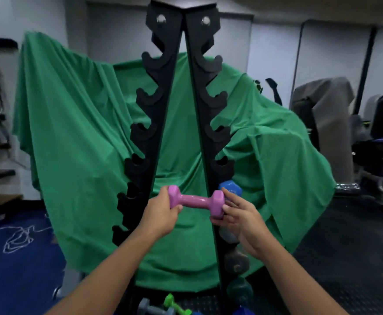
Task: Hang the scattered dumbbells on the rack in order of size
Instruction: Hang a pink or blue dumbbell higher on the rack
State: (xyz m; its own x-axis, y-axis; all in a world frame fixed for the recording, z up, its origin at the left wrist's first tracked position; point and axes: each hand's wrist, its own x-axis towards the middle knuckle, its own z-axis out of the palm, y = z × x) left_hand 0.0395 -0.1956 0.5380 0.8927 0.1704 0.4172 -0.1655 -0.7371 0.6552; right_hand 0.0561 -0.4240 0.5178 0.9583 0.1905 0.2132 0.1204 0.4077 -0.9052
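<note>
White cord [17, 239] lies tangled on blue floor [15, 280] at far left. Left hand [161, 214] grips one head of pink dumbbell [196, 201], fingers curled round it; bar held level in front of black A-frame rack [181, 110], betw. its two notched uprights. Right hand [240, 214] pinches opposite head w/ thumb & fingertips. Blue dumbbell [230, 187] sits on right upright just behind. Green cloth [72, 133] drapes backdrop.
</note>
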